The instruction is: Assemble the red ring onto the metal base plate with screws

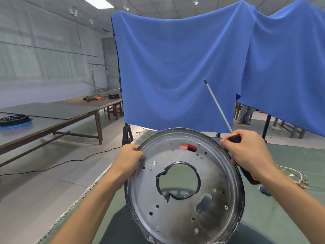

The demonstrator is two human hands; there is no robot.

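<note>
Far out to the left of the left hand (129, 158), a long wooden table (52, 117) carries a black coil on blue rings (15, 121), and a dark cable (58, 162) trails over the floor below it. The left hand grips the upper left rim of the metal base plate (184, 187), its fingers curled over the edge while the thumb lies out of sight behind the rim. The plate is held up between both hands, tilted toward the camera above the green-covered surface (284, 217); it is round, pierced with small holes and a few screws, with a large ragged opening in its middle. Through a slot near its top, between the two hands, a bit of the red ring (188, 147) shows from behind. A blue cloth (175, 67) hangs beyond both hands. The right hand (249, 152) rests against the plate's upper right rim with its fingers wrapped around the black and orange handle of a screwdriver (218, 104), whose long metal shaft points up and to the left. Right of that hand, a pale cord (292, 173) lies on the surface.
</note>
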